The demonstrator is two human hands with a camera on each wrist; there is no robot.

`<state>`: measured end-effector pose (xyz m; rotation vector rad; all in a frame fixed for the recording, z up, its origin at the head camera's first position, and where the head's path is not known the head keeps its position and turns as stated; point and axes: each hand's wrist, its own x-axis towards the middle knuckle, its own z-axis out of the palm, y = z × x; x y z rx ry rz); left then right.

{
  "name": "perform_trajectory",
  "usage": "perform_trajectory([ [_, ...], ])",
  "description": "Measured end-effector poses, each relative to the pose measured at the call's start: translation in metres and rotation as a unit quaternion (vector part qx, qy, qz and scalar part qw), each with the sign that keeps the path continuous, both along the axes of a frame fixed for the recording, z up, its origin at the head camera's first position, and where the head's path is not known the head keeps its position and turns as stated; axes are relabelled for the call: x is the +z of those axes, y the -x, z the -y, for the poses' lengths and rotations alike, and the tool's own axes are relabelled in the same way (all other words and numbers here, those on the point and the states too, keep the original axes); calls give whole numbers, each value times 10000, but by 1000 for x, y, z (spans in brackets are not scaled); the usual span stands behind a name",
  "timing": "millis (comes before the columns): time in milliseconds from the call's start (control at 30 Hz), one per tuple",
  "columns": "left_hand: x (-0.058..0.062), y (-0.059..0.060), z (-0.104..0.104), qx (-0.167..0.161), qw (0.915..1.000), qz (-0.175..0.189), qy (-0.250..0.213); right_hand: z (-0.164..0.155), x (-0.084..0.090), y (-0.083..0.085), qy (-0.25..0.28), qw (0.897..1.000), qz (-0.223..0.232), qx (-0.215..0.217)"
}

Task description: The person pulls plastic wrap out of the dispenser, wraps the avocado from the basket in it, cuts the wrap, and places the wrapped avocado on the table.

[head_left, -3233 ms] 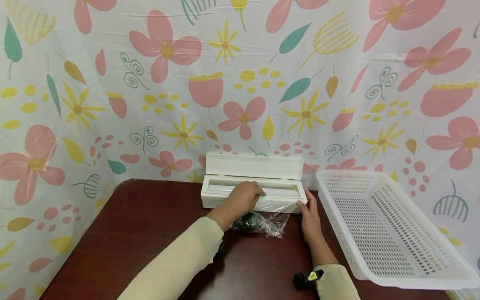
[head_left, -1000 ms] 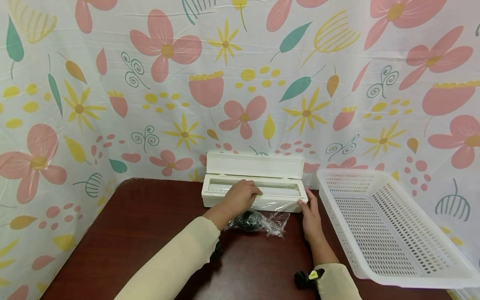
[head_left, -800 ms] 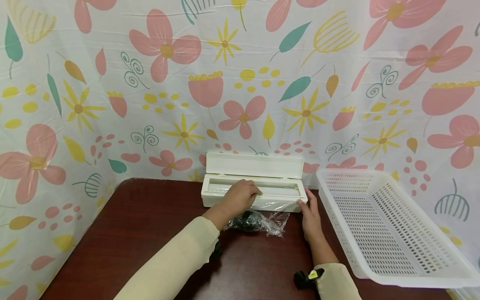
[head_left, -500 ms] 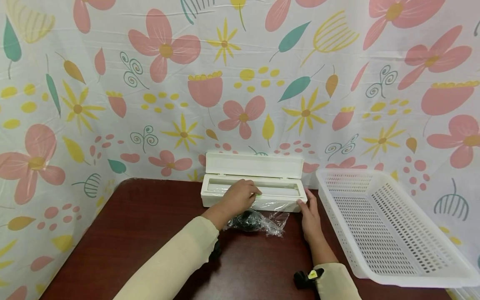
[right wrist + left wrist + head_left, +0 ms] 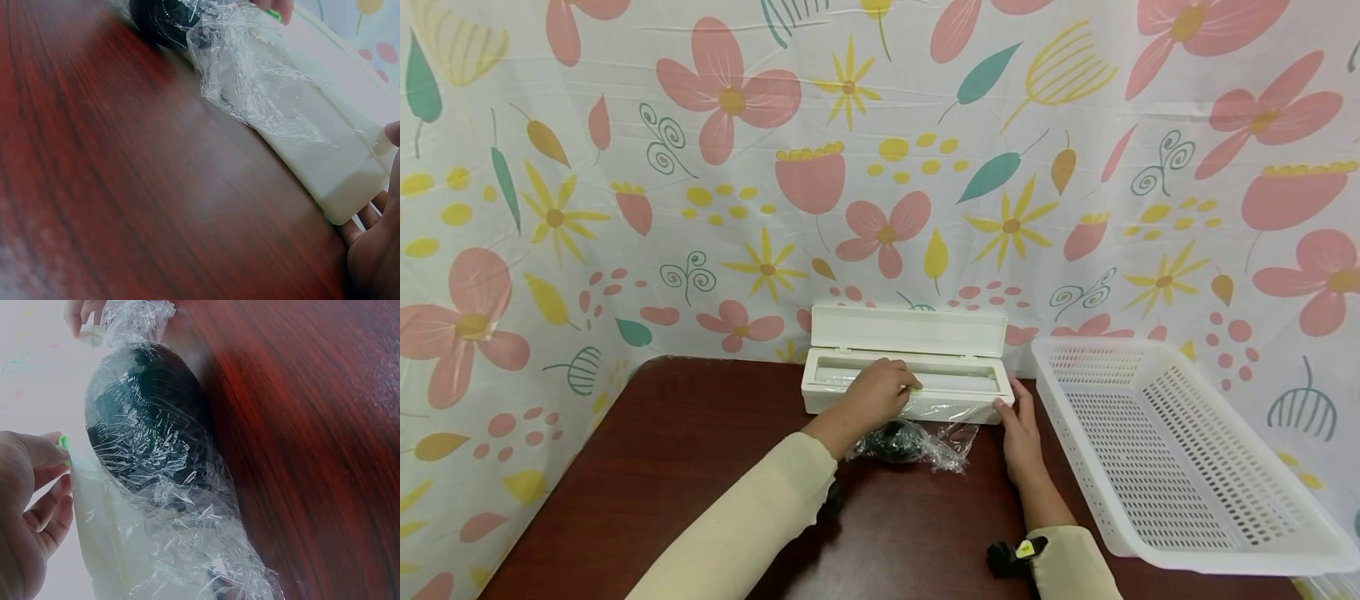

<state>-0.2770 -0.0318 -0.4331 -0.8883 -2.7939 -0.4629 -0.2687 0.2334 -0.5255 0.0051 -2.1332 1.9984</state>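
Note:
A cream-white cling film dispenser box (image 5: 850,402) stands at the table's back edge, its lid (image 5: 910,329) raised and a film roll (image 5: 958,383) inside. With thumb and fingers my left hand (image 5: 876,393) pinches a small green slider (image 5: 64,449) at the box's front edge. Against the right end of the box, my right hand (image 5: 1022,433) grips the corner, thumb on top and fingers below. In front lies a dark green, rounded object (image 5: 147,412) wrapped in crinkled cling film (image 5: 244,69); its kind is unclear. The film trails up onto the box front.
A white perforated plastic basket (image 5: 1116,521) stands right of the box, close to my right forearm. Dark red-brown wooden table (image 5: 685,450) extends left and forward. A flower-patterned sheet (image 5: 880,250) hangs right behind the box.
Compared with about three seconds ago, my left hand and the green slider sit slightly farther left, and the wrapped object has shifted a little left. Over the last second almost nothing moves.

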Motion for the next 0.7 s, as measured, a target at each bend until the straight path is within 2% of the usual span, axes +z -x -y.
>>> perform_trajectory([
  [700, 0, -2, 5, -36, 9999, -50, -150, 2, 1, -2, -49, 9999, -118, 16],
])
